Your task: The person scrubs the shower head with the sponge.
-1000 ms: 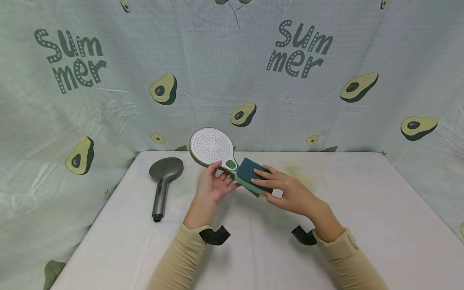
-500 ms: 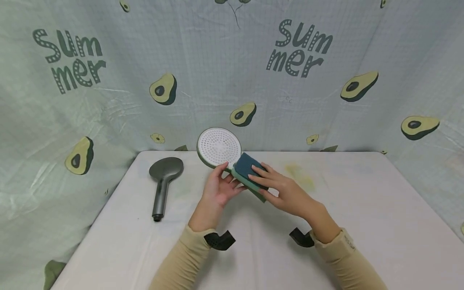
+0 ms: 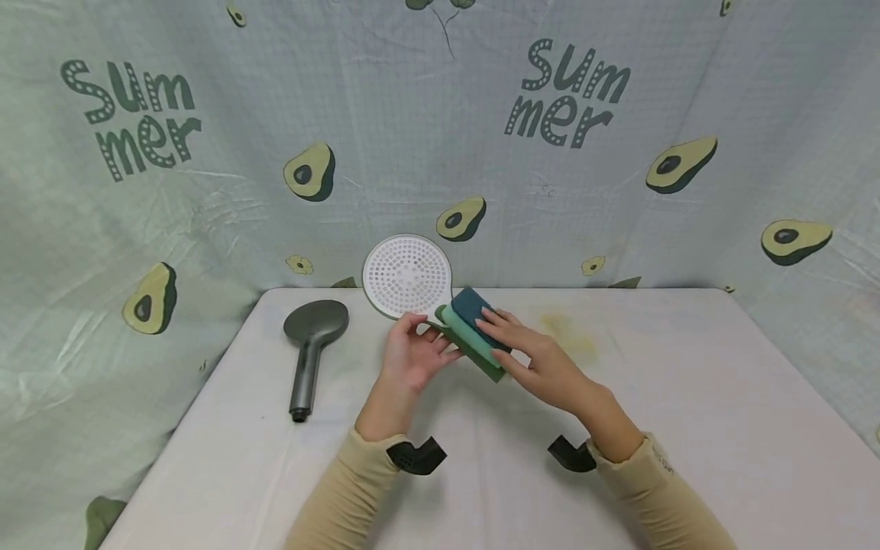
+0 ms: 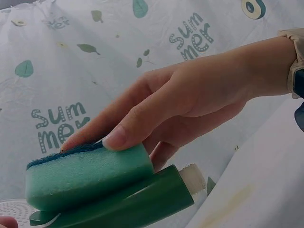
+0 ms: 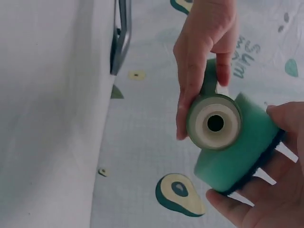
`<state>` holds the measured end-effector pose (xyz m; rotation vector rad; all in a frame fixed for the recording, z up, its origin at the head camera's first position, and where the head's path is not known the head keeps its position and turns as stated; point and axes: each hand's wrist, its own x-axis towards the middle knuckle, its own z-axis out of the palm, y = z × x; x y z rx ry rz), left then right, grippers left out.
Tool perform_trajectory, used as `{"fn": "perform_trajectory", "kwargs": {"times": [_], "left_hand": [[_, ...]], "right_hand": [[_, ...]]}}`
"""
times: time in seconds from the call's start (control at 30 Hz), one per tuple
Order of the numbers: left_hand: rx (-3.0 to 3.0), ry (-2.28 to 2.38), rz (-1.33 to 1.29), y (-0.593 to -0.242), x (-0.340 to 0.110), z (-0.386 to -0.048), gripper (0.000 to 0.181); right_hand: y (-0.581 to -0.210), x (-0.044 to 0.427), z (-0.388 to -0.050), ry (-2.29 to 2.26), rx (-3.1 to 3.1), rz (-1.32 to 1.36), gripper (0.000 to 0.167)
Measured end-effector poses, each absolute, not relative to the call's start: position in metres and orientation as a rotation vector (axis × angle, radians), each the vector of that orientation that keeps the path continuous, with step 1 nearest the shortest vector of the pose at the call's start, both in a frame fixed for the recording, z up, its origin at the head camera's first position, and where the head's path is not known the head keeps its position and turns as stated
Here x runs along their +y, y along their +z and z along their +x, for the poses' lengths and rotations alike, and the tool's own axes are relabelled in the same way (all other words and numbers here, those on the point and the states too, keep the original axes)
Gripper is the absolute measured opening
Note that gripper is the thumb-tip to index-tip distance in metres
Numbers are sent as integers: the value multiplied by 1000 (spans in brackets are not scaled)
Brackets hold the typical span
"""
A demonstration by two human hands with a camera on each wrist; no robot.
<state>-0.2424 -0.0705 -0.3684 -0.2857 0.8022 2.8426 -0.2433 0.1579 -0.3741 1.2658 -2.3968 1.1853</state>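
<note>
My left hand [image 3: 411,359] holds a green and white shower head [image 3: 407,275] by its neck, raised above the table. The white nozzle face is tilted up towards me in the head view. With thumb and fingers, my right hand [image 3: 539,359] grips a sponge [image 3: 474,315], which has a dark blue scouring layer and a light green foam side. In the left wrist view the foam lies along the green handle [image 4: 152,202], beside its threaded end [image 4: 192,178]. The right wrist view looks onto the round opening [image 5: 228,135] at that end, with the foam against its side.
A dark grey shower head [image 3: 312,336] lies on the left of the white-covered table [image 3: 653,397], its handle pointing towards me. Behind the table hangs a pale curtain [image 3: 385,99] printed with avocados and lettering.
The sponge has moved up the handle towards the nozzle face. The held shower head shifted right, then slightly back left, and turned, so its face looks rounder. The dark grey one stayed put.
</note>
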Motion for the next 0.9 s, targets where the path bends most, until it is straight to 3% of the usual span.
{"fn": "perform_trajectory", "kwargs": {"times": [0.43, 0.73, 0.9], "left_hand": [[672, 2913, -338, -363, -79, -244, 27], [818, 2854, -362, -373, -61, -241, 16], [734, 2899, -470, -374, -62, -242, 18]], "right_hand": [[-364, 186, -250, 1356, -2475, 1242, 42], [-368, 164, -240, 910, -2479, 1251, 47], [-358, 176, -239, 919, -2566, 1291, 44]]}}
